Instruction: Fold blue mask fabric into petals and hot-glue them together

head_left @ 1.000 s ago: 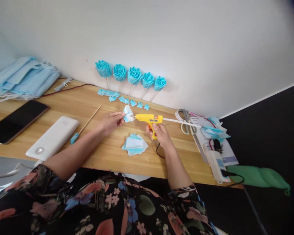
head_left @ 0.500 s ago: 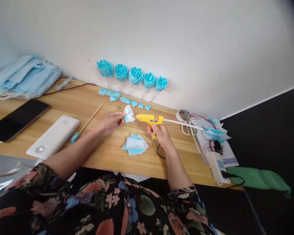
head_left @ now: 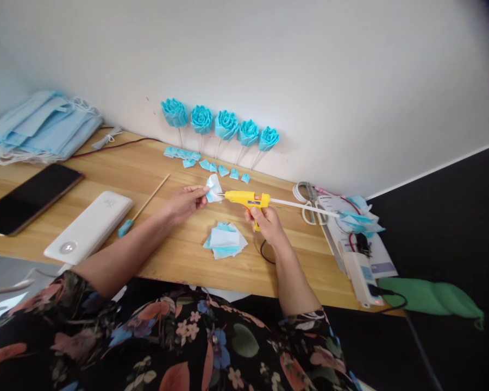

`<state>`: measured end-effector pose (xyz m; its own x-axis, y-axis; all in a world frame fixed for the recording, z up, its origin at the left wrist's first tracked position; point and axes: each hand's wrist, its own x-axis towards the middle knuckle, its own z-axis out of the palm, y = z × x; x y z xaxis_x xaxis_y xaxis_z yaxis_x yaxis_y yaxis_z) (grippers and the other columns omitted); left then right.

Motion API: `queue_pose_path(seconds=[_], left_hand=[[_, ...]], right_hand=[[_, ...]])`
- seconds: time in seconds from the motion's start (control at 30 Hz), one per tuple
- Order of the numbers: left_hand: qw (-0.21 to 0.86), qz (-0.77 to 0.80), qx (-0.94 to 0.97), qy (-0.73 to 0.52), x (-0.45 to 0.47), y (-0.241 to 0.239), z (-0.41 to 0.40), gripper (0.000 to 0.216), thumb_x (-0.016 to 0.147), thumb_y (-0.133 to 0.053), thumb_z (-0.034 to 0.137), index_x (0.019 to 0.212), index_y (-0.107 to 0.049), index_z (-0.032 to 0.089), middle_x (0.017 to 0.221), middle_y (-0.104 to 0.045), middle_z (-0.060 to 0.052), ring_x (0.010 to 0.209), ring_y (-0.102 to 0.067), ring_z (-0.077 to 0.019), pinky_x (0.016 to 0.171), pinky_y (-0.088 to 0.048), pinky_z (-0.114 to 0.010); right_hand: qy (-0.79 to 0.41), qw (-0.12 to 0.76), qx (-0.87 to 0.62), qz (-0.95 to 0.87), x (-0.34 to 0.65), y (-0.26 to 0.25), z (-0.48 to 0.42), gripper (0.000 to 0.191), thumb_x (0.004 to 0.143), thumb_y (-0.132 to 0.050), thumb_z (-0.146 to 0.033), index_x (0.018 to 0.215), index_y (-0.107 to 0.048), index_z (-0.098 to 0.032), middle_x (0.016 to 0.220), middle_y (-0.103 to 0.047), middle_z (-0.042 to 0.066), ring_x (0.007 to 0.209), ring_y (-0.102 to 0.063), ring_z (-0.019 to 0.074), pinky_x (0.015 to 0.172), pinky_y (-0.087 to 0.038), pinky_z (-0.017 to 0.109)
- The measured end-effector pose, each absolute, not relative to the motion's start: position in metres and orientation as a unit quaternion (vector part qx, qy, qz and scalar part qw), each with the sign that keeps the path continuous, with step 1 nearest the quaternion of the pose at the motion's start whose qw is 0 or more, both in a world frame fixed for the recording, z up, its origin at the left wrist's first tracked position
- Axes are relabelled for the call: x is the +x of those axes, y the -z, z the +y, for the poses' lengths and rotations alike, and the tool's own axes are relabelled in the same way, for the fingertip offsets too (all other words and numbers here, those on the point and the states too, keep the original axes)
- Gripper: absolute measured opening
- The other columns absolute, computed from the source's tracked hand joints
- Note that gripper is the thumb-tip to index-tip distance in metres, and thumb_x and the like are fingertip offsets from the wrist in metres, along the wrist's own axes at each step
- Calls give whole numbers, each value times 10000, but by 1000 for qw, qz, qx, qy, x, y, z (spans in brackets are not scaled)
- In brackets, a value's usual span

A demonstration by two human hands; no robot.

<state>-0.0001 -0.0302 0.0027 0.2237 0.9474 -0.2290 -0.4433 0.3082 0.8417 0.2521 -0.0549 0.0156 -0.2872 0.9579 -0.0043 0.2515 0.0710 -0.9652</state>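
My left hand [head_left: 186, 201] pinches a small folded blue-and-white fabric piece [head_left: 214, 188] above the wooden desk [head_left: 158, 179]. My right hand [head_left: 265, 221] grips the handle of a yellow hot glue gun [head_left: 246, 199], whose nozzle points left and touches the fabric piece. A white glue stick [head_left: 301, 206] juts out of the gun's back to the right. A small heap of cut blue-and-white fabric squares [head_left: 225, 240] lies on the desk just below both hands.
Several blue fabric roses on sticks [head_left: 222, 127] lean against the wall, small folded blue petals [head_left: 206, 162] below them. A stick with a blue bud [head_left: 140, 209], a white power bank [head_left: 90, 227], a phone [head_left: 26, 198], stacked face masks [head_left: 41, 127], scissors [head_left: 309, 198] and a power strip [head_left: 361, 269].
Almost nothing has changed; the glue gun and the fabric piece have stayed together, shifting only slightly with the view.
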Motion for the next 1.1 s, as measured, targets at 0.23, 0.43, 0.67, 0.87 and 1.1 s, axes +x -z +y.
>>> queue_pose_path(seconds=[0.23,0.43,0.67,0.87,1.1], left_hand=[[711,377,322,-499,0,-5,-30,302,820,-703,238,558,-599,128,495,-532,5,460,-455,-56,471,-351,-178],[701,386,272,-535,-1,-11,-28,292,822,-702,206,565,-581,139,464,-503,24,441,-434,-52,454,-337,-170],[697,377,343,-504,-2,-8,-30,318,758,-763,318,558,-592,139,486,-525,10,470,-440,-61,480,-330,-192],[696,374,413,-452,1,-6,-35,379,685,-802,440,557,-602,144,513,-538,4,509,-447,-78,523,-327,-218],[702,380,433,-419,1,-4,-34,403,663,-809,467,562,-601,137,518,-539,6,516,-442,-80,549,-327,-220]], right_hand=[[-494,354,-473,-638,255,-10,-53,518,844,-535,-653,718,-635,-161,647,-547,9,518,-444,87,432,-400,199],[-535,362,-445,-621,258,-12,-53,505,844,-550,-642,861,-710,-163,742,-622,51,611,-523,121,437,-416,204],[-569,454,-424,-539,255,-18,-55,562,837,-505,-699,769,-666,-165,636,-570,22,487,-463,95,371,-390,205],[-565,449,-409,-558,252,-17,-56,533,877,-512,-634,697,-638,-149,600,-514,-3,441,-451,68,374,-378,196],[-555,457,-414,-558,251,-14,-55,510,870,-522,-636,716,-620,-160,620,-502,-9,468,-436,75,380,-390,199]])
